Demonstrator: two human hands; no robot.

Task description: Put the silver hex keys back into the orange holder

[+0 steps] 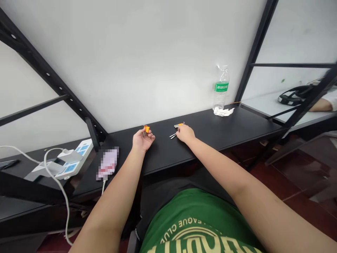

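Note:
My left hand (pixel 143 139) is raised a little over the desk, palm partly up. Its thumb and fingers pinch a small orange piece (pixel 147 129) with a grey metal part; the exact kind is too small to tell. On the right, my right hand (pixel 185 133) is low at the black desktop (pixel 163 151), fingers closed. A thin two-pronged metal piece (pixel 172 136) sticks out from under its fingers, the rest hidden by the hand. Just beyond these fingertips is a flat silver-and-orange item (pixel 179 125), partly covered; I cannot tell whether the hand touches it.
A clear plastic bottle (pixel 221 88) stands against the wall, a crumpled white tissue (pixel 223 112) before it. At left are a blurred-out phone-like item (pixel 107 163) on a cable and a power strip (pixel 75 160). Beyond the right frame, a headset (pixel 295 95) lies near another person's arm (pixel 322 104).

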